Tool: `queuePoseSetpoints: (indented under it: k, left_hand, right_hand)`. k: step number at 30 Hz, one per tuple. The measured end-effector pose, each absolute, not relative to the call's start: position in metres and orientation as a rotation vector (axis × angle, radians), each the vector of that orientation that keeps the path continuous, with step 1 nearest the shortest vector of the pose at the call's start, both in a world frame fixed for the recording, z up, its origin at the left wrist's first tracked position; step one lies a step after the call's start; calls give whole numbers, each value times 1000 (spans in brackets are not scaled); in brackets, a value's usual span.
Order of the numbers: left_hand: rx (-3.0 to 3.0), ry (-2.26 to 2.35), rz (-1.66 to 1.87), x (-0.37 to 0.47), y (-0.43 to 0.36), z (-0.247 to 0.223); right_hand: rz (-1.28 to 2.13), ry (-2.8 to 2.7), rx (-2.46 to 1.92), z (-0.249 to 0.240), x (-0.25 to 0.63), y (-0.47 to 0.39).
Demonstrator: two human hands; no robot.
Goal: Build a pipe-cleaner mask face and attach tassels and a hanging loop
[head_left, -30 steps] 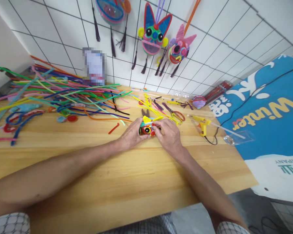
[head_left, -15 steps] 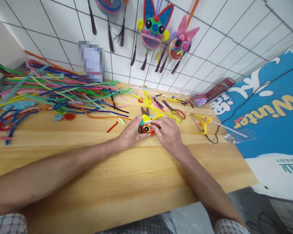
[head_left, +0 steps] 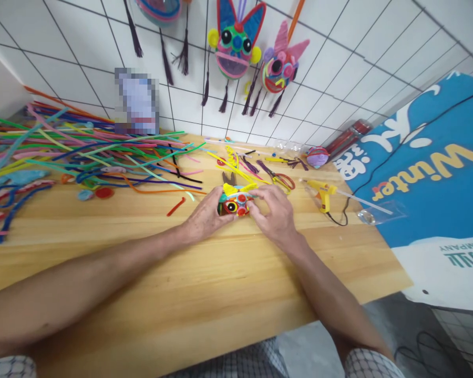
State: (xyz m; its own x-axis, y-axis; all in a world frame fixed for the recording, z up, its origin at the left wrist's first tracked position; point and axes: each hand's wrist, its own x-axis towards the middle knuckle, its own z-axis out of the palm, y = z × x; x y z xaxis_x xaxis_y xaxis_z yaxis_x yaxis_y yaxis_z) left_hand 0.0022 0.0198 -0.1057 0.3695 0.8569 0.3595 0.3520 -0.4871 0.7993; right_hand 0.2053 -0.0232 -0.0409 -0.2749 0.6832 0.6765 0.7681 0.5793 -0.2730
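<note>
This looks like a craft workshop: a wooden surface point(head_left: 220, 294) carries heaped pipe cleaners point(head_left: 98, 147), scissors point(head_left: 286, 181) and a yellow glue gun point(head_left: 323, 194). Handmade animal-face ornaments point(head_left: 236, 44) with tassels hang before the white tiled wall point(head_left: 189, 113), near a blue printed banner point(head_left: 421, 194).

"Winter", "COMPANY" on blue-white banner point(head_left: 429, 210)

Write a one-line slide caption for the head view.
Two hands, left and right, hold a small colourful mask over a table.
</note>
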Motion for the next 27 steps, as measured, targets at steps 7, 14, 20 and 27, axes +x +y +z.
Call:
queuePoseSetpoints:
  k: [7, 14, 20, 27]
  left_hand:
    - [2004, 1082, 1033, 2, 20, -106]
    - [2037, 1053, 1030, 1, 21, -108]
    - [2062, 1030, 1029, 1, 21, -105]
    - [2064, 1006, 1053, 1, 20, -105]
  right_hand:
    - [-131, -1960, -1178, -43, 208, -21]
    - [-74, -2025, -1196, -50, 197, -21]
    - [-115, -2086, -1171, -51, 195, -19]
    - [-114, -2070, -1204, -54, 195, -20]
